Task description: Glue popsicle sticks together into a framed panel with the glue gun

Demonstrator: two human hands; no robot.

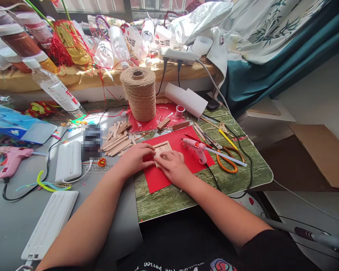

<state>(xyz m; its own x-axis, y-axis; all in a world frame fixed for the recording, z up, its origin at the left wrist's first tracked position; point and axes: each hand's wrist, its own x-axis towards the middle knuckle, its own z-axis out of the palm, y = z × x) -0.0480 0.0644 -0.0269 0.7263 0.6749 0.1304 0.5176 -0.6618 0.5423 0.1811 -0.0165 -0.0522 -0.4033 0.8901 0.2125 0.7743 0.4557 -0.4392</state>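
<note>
A small panel of wooden craft sticks (164, 146) lies on a red sheet (155, 182), partly hidden by my fingers. My left hand (136, 160) is closed at the panel's left edge, thumb and fingers together on it. From the right, my right hand (173, 168) presses its bent fingers and thumb on the panel's near side. A pink glue gun (196, 148) with a long clear glue stick rests just right of my right hand. To the left of the panel, a pile of loose craft sticks (117, 143) lies on the grey table.
Behind the sheet stands a big twine spool (139, 96). Orange-handled scissors (227, 163) lie at right on a green wood-grain board (164, 205). At left are a second pink glue gun (14, 160), white power banks (68, 162) and a tilted plastic bottle (56, 88).
</note>
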